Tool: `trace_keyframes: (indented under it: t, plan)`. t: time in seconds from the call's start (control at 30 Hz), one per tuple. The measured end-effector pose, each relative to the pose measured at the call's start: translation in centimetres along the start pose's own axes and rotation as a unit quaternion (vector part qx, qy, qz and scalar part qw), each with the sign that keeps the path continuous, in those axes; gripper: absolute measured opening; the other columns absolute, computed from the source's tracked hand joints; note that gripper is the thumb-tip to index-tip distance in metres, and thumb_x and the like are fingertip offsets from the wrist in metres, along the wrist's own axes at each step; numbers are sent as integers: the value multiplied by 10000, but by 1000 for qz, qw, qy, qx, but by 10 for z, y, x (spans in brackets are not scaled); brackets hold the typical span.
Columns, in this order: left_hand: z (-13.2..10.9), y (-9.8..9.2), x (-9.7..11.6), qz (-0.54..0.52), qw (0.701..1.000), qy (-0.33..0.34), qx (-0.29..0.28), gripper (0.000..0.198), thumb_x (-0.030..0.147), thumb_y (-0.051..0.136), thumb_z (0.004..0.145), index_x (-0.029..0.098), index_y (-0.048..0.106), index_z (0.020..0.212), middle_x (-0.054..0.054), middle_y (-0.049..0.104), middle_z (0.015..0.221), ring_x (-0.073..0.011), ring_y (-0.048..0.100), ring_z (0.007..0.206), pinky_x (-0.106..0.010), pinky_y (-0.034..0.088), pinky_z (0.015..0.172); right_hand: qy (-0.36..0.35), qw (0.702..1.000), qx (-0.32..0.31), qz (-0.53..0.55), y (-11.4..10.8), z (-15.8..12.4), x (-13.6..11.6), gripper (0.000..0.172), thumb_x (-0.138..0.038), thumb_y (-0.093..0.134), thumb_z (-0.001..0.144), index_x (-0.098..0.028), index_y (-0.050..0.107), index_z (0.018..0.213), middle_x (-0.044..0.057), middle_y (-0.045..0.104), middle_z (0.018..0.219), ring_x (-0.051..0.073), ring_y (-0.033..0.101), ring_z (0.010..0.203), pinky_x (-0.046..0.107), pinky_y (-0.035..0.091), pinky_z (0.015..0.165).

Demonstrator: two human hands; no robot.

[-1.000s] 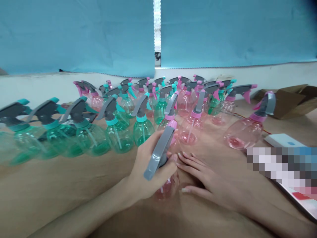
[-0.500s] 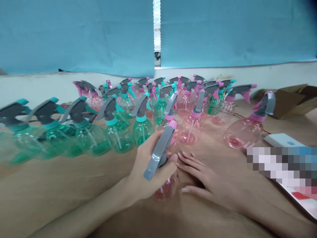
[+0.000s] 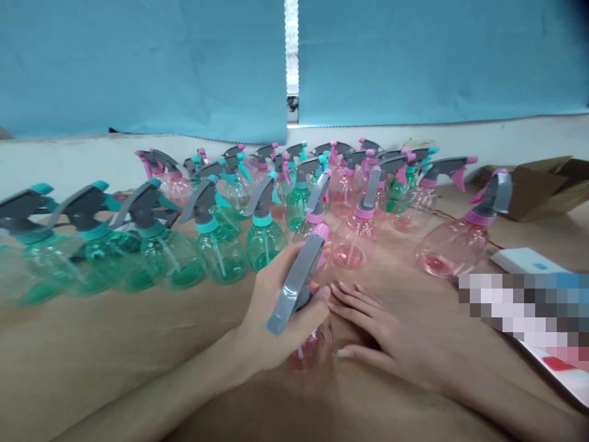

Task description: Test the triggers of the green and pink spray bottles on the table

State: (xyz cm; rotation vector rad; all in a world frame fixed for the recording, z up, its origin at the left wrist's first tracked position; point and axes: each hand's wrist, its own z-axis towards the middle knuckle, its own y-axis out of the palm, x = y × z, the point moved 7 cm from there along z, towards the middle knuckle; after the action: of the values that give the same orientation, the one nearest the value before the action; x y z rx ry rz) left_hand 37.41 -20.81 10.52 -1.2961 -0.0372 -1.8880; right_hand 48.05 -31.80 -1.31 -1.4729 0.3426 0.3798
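Note:
My left hand [image 3: 276, 307] is wrapped round the neck of a pink spray bottle [image 3: 309, 351] with a grey and pink trigger head, upright on the table at the front centre. The fingers on its far side are partly hidden by the spray head. Just right of the bottle, my right hand [image 3: 381, 331] lies palm down on the table, fingers stretched and slightly apart, holding nothing. Close behind the hands are a pink spray bottle [image 3: 353, 242] and a green spray bottle [image 3: 264, 239].
A row of green spray bottles [image 3: 172, 258] runs along the left. More pink and green bottles crowd the back. To the right are a lone pink bottle [image 3: 453, 242], a white box [image 3: 527, 261], a blurred-out flat item [image 3: 556, 365] and an open cardboard box [image 3: 538, 187].

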Motion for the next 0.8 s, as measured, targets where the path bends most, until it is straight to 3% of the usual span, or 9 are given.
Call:
trace_keyframes:
  t: [0.27,0.43,0.57,0.8]
  plan:
    - [1,1,3,1,1000,-9,-6,249,188,542,733,258,498,967,25,539,782,-153,540,626,-299,491,621,-4,1000,4,1,1,0,1,672,-567,495,912,-275,306,1487,36,262,1565,261,215,1443,519,181,1175]
    - [4,0,7,16,1000,-4,-25,116,203,519,714,253,462,802,42,474,668,-143,453,553,-277,429,532,-1,1000,3,2,1,-1,0,671,-570,484,916,-269,302,1487,40,253,1566,261,199,1447,521,204,1168]
    - [4,-2,9,4,999,21,-31,128,184,515,706,247,408,738,50,421,629,-133,395,523,-274,367,500,-4,1000,4,7,1,0,1,669,-569,494,912,-273,312,1484,42,248,1567,270,199,1446,535,207,1164]
    - [5,-5,9,19,999,16,-27,115,210,520,725,255,415,744,41,431,628,-149,401,533,-293,379,509,-2,1000,12,18,-2,0,-1,661,-564,504,909,-279,329,1479,45,271,1563,273,216,1441,533,190,1170]
